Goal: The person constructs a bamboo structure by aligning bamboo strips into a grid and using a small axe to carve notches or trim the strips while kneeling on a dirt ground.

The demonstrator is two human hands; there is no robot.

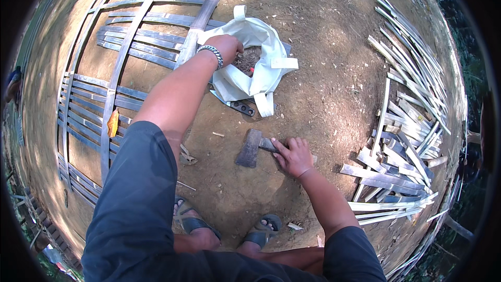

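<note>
My left hand (228,48), with a chain bracelet at its wrist, is over the mouth of a white cloth bag (235,84) that stands open on the ground. Its fingers are curled inward, and whatever they hold is hidden. Inside the bag lies a brownish mass, too small to make out, with a spot of red. Closer to me, my right hand (296,155) grips the handle of a hatchet (249,149). The hatchet lies on the dirt, its dark metal head pointing left, and my palm covers much of the handle.
On the left lies a lattice of flat bamboo slats (117,78), with a yellow leaf (112,122) on it. A pile of split bamboo strips (402,172) spreads along the right. A dark strip with holes (242,108) shows beneath the bag. My sandalled feet (263,230) are on bare dirt.
</note>
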